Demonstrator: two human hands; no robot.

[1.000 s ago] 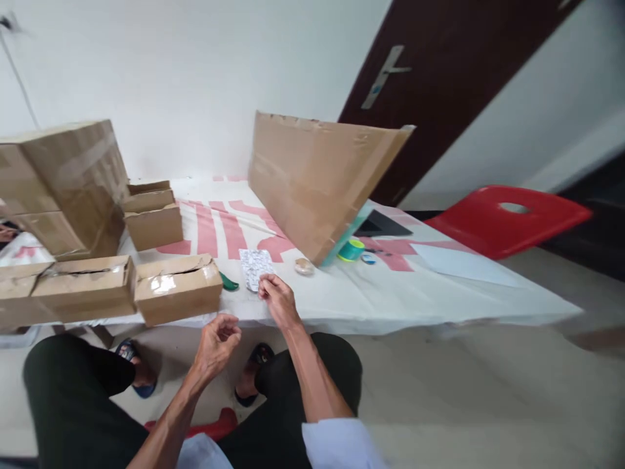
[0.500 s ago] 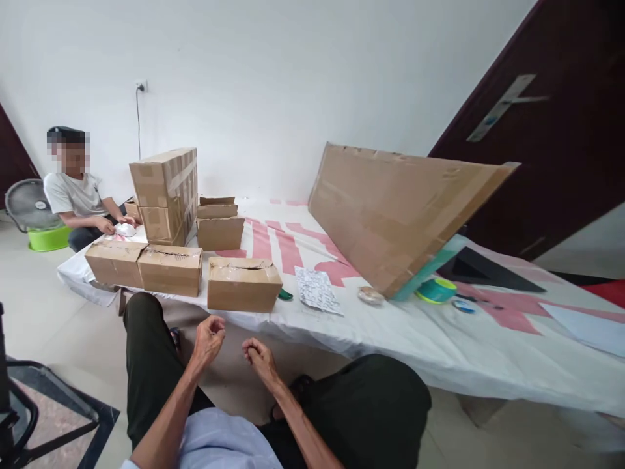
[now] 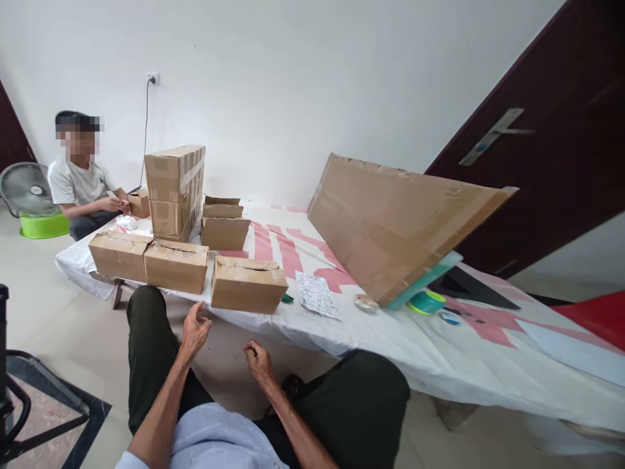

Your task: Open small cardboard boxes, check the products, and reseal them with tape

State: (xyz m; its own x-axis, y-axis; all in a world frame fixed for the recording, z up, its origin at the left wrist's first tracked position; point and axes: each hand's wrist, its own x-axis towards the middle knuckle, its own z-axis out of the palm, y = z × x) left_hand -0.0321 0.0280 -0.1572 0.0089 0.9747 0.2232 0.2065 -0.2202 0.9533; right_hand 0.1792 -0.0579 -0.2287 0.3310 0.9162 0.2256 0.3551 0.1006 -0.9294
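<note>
My left hand (image 3: 196,329) hovers over my lap, just off the table's front edge. Its fingers are loosely bent and apart, with nothing seen in them. Lower and to the right, my right hand (image 3: 258,362) is closed, thumb and fingers pressed together; whatever they may hold is too small or hidden. Nearest to both hands is a closed cardboard box (image 3: 249,286) at the front edge of the cloth-covered table (image 3: 312,339). Left of it, two more boxes, one in the middle (image 3: 176,266) and one at the end (image 3: 120,255), stand side by side.
Taped boxes (image 3: 176,185) are stacked behind, beside open-flapped cardboard (image 3: 224,231). A large cardboard sheet (image 3: 390,225) leans at the right. Near it lie a patterned sheet (image 3: 316,294), a tape roll (image 3: 366,303) and a teal-and-yellow roll (image 3: 426,301). A co-worker (image 3: 78,182) sits far left.
My hands have moved apart, the left one going left with its fingers loosening. The view has shifted slightly. The co-worker's hands have risen from the white item toward a small box.
</note>
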